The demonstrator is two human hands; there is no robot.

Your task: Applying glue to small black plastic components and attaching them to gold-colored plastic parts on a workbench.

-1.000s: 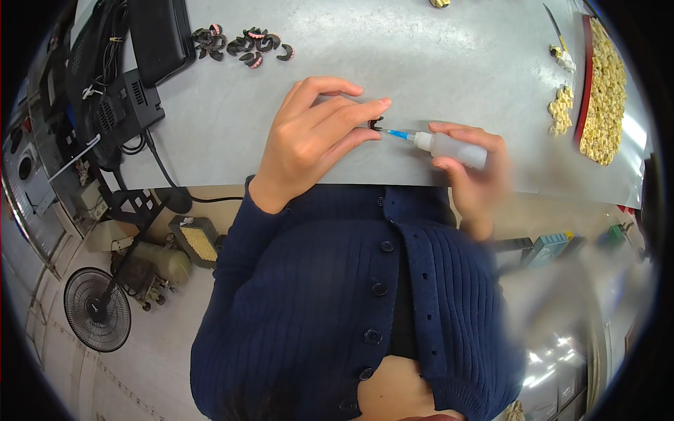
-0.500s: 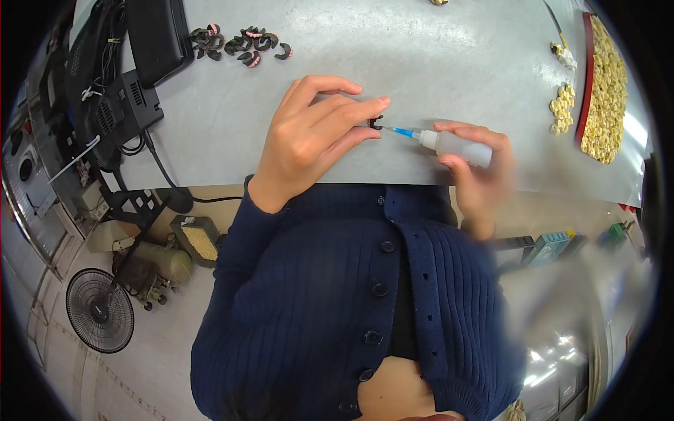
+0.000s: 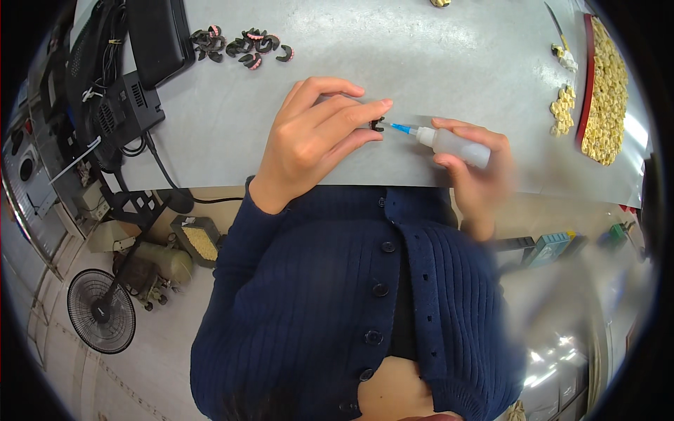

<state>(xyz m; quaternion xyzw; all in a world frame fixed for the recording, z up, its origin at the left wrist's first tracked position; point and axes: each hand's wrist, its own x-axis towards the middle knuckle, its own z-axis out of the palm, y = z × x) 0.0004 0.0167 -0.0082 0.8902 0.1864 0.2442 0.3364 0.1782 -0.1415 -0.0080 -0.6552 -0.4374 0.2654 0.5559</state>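
Observation:
My left hand (image 3: 303, 146) pinches a small dark claw-shaped clip (image 3: 378, 125) between its fingertips, near the table's front edge. Most of the clip's near side is hidden behind the fingers. In my right hand (image 3: 488, 168) lies a white squeeze bottle (image 3: 460, 148), tilted sideways with its blue needle tip (image 3: 401, 128) pointing left. The thin needle end reaches the clip or stops just short of it; I cannot tell which. Farther back on the left, several black curved clips with pink rows (image 3: 257, 43) lie in loose heaps.
A red-edged tray (image 3: 585, 84) on the right bears many gold-cream pieces, with a small pile (image 3: 562, 110) beside it. Tweezers (image 3: 557, 24) lie behind that pile. A black device with cables (image 3: 130, 102) occupies the left side. A fan (image 3: 102, 311) stands on the floor.
The bottle and its needle tip have shifted very slightly left and up. My left hand keeps its pinch on the clip, which has turned or moved a little.

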